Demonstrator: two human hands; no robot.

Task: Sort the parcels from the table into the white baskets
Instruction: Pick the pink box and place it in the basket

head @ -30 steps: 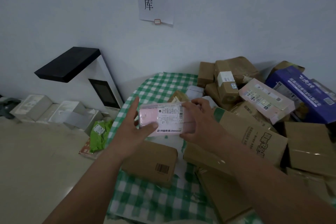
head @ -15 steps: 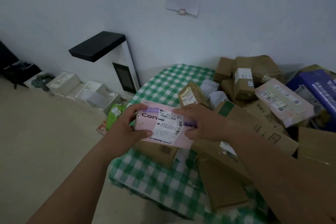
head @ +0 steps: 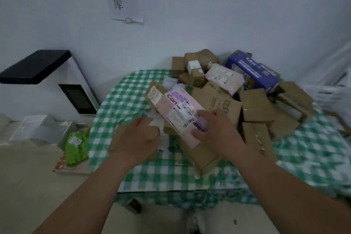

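Most parcels lie heaped on the checked bench, no white basket visible; the right hand grips a pink parcel, the left hand hovers slack beside it.

Both forearms reach forward; left hand loosely spread, right hand with fingers curled in grip.

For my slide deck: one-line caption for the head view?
Right hand holds a pink parcel over piled brown boxes; left hand hovers open above the checked tablecloth.
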